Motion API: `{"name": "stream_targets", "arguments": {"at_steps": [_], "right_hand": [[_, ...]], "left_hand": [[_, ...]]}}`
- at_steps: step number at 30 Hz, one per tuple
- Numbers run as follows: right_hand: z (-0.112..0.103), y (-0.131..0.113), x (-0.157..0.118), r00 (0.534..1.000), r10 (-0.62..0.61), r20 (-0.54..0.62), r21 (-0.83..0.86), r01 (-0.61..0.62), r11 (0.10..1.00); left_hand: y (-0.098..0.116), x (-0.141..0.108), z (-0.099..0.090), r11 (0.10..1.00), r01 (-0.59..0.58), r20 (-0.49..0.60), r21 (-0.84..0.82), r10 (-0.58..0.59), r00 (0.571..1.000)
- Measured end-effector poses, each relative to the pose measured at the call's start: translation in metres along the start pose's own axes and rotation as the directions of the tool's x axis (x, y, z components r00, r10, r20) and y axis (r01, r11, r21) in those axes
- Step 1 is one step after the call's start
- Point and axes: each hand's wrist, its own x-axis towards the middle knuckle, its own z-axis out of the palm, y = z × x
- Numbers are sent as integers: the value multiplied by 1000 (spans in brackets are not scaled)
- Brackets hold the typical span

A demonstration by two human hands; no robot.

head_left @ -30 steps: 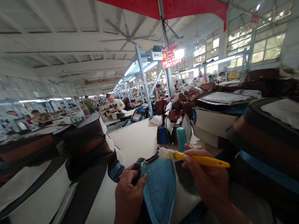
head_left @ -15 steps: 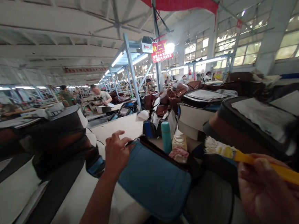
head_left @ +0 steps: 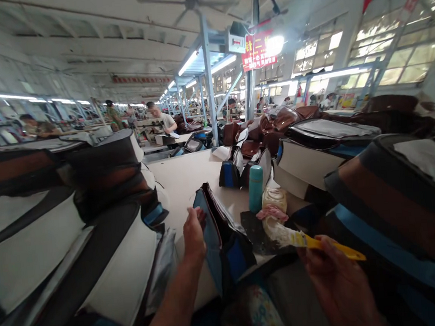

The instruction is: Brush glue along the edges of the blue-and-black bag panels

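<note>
In the head view, my left hand (head_left: pixel 195 232) rests its palm side along the blue outer face of a small bag (head_left: pixel 211 249), fingers straight and not wrapped around it. The bag stands upright on the table, its dark opening facing up, with blue and black on its near end. My right hand (head_left: pixel 333 262) grips the handle of a yellow brush (head_left: pixel 302 240). The brush's whitish bristles point left, at the lower side of a pale, smeared container (head_left: pixel 273 229); whether they touch it I cannot tell. A pink cloth (head_left: pixel 272 213) lies against that container.
A teal bottle (head_left: pixel 256 187) stands behind the cloth. Stacked black, brown and white bag pieces (head_left: pixel 105 172) rise on the left, more bags (head_left: pixel 385 190) on the right. Brown bags (head_left: pixel 285 120) lie heaped behind. A person (head_left: pixel 163 119) sits farther back at a machine.
The small bag has turned from showing its broad blue face to standing edge-on. My left hand has shifted from its top corner to its side. The brush has moved left and down toward the container.
</note>
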Motion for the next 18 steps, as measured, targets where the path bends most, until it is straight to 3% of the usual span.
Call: {"name": "stream_targets", "arguments": {"at_steps": [5, 8, 10, 12, 18], "right_hand": [[2, 12, -2, 999, 31, 44, -61, -29, 998], [6, 19, -8, 998, 31, 57, -70, -27, 997], [11, 21, -14, 997, 33, 67, -90, -27, 996], [16, 22, -20, 998, 19, 56, -135, -11, 991], [33, 17, -29, 990, -95, 102, -353, 125, 927]], "left_hand": [[-18, -106, -42, 994, -107, 98, 10, 106, 990], [-36, -146, -51, 903, -357, 203, 241, 313, 928], [-43, -150, -46, 841, -430, 260, 330, 356, 897], [-43, -143, -37, 856, -417, 274, 307, 340, 900], [-16, -112, -25, 888, -422, 335, 181, 347, 876]]}}
